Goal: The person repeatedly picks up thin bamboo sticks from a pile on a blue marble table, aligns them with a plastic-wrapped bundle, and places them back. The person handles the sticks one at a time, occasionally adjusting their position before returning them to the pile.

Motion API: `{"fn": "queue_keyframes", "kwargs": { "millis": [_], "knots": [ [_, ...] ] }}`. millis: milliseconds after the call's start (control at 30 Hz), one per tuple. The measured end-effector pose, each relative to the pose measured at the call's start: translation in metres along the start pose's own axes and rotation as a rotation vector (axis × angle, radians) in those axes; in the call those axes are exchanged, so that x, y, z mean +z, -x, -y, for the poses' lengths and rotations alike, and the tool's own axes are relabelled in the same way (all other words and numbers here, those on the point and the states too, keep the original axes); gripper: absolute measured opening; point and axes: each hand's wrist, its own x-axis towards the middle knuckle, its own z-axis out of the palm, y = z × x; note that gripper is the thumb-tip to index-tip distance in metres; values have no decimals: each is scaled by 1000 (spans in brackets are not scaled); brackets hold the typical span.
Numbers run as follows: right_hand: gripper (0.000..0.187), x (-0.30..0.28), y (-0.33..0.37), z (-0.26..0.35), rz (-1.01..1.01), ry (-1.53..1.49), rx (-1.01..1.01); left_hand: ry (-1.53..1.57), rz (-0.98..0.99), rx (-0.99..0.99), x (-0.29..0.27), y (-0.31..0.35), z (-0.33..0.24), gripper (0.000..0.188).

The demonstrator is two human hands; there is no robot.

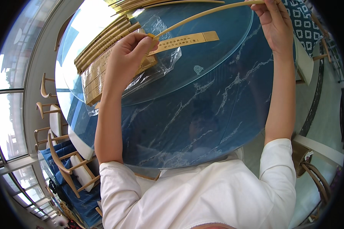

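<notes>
A long, slim, pale wooden stick, like a long chopstick (206, 14), is held up between both hands over the table. My left hand (133, 47) pinches its near left end, where a bit of brown paper shows at the fingertips. At the top right, my right hand (273, 24) grips the other end between thumb and fingers. Below the stick lies a flat, printed brown paper sleeve (191, 41), partly hidden by my left hand. Beside that hand are stacked brown paper sleeves (91, 82) in a clear plastic bag (166, 63), with several filled, rolled-looking sleeves (107, 38) on top.
More long wooden sticks (172, 4) lie at the table's far side. A round glass turntable (206, 78) covers part of the blue marbled table (195, 126). Wooden chairs (82, 171) stand at left by large windows (9, 122). A patterned blue cloth (304, 26) is at upper right.
</notes>
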Motion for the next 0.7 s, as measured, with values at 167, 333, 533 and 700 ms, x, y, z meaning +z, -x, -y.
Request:
{"fn": "queue_keyframes", "kwargs": {
  "millis": [167,333,533,700],
  "knots": [
    [18,2,0,1,-1,-6,-11,6,-1,-21,1,4,-5,29],
    [18,2,-1,6,16,20,-26,107,93,-65,-6,3,-7,30],
    [18,1,0,2,2,7,-25,-82,75,-53,-8,5,0,29],
    [18,1,-1,4,4,-11,-16,-185,22,-25,-2,6,-2,29]
  ]
}}
